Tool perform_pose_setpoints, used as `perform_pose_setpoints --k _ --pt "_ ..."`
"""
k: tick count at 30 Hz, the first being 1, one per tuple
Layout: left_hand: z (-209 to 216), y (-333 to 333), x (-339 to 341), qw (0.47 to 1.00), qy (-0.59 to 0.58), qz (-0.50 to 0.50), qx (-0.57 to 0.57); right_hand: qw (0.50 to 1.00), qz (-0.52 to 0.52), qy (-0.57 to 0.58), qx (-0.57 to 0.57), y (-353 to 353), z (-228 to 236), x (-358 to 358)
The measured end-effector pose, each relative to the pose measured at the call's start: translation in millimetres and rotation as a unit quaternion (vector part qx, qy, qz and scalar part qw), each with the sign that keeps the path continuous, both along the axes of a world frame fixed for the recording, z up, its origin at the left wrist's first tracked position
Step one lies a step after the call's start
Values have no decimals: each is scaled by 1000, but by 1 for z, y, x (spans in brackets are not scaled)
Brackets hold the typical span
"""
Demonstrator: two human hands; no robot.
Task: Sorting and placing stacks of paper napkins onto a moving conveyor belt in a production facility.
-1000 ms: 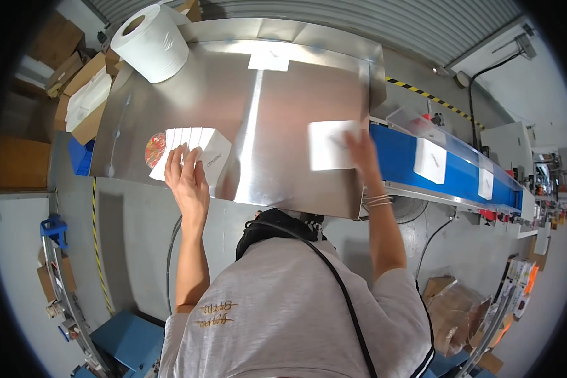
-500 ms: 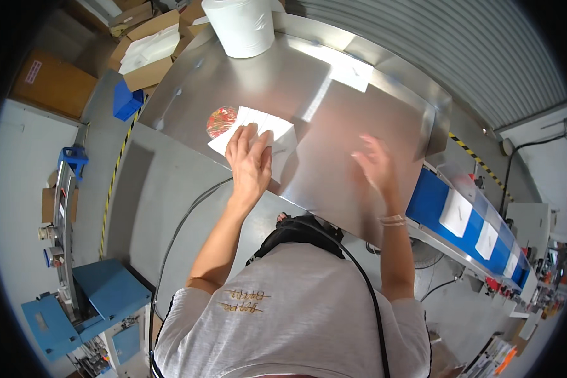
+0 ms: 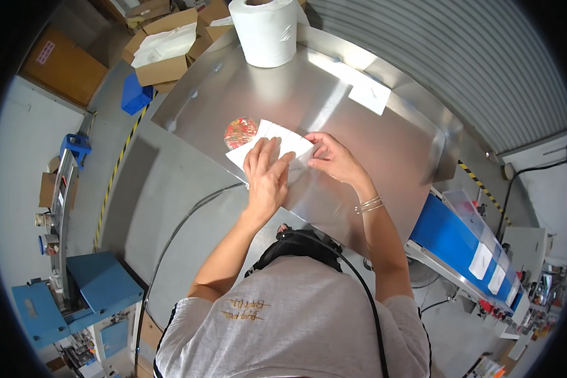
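Smooth, flat white packets point(image 3: 278, 131) lie in an overlapping fan on the shiny metal desk point(image 3: 384, 167), by its near edge, beside a round, red-patterned disc point(image 3: 241, 132). The left hand point(image 3: 267, 177) rests palm down on them, fingers extended and slightly spread. The right hand point(image 3: 337, 161) is turned inward, thumb and forefinger curved at the packets' right corner; whether they grip it, I cannot tell.

The left hand point(image 3: 268, 183) is palm down, fingers point(image 3: 269, 152) spread; the right hand point(image 3: 337, 162), near it, curls inward, thumb point(image 3: 318, 165) out.
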State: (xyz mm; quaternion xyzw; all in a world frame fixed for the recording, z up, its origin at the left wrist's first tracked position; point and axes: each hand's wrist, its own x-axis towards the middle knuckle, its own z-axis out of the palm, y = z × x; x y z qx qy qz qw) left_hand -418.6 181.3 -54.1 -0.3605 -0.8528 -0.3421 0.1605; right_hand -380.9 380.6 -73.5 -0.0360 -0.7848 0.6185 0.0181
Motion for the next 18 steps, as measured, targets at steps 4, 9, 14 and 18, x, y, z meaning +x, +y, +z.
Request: perform_pose_setpoints --k 4,9,14,18 --pt "1 -1 -2 1000 -6 -11 -4 999 18 -41 -28 5 -6 -5" --pt "-1 -4 -3 1000 -2 -18 -8 996 51 -29 -67 8 -9 -10" --pt "0 -5 0 1000 -1 -24 -14 990 127 -58 -32 17 -17 -19" --pt "6 -1 0 999 -13 -29 7 995 95 25 31 18 -13 -5"
